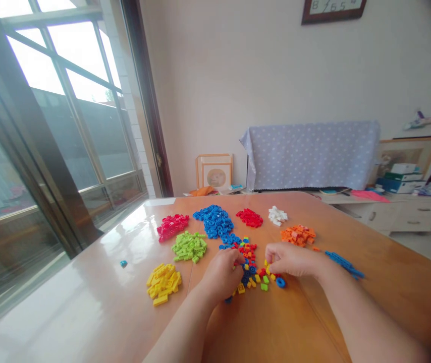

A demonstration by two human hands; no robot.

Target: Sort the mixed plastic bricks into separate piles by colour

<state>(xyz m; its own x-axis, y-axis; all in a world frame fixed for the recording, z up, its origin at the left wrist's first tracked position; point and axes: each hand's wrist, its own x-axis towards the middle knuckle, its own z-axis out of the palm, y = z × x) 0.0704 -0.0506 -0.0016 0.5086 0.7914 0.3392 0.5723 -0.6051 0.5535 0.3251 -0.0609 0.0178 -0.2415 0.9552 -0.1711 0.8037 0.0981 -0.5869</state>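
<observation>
A mixed heap of small toy building bricks (pixel 252 281) lies on the table in front of me, with red, blue, yellow and green pieces together. My left hand (pixel 223 271) is over the heap's left side, its fingers curled down and closed; what they hold, if anything, is hidden. At the right edge of the heap, my right hand (pixel 289 259) has its fingers drawn together in a pinch. Yellow bricks (pixel 268 270) show right at those fingertips, but I cannot tell whether one is gripped. A blue ring piece (pixel 280 283) lies just below the right hand.
Single-colour piles surround the heap: yellow (pixel 163 282), lime green (pixel 189 247), pink (pixel 172 226), blue (pixel 215 221), red (pixel 249 218), white (pixel 277 216) and orange (pixel 298 235). Long blue pieces (pixel 344 264) lie right. One small blue piece (pixel 123 263) sits apart on the left.
</observation>
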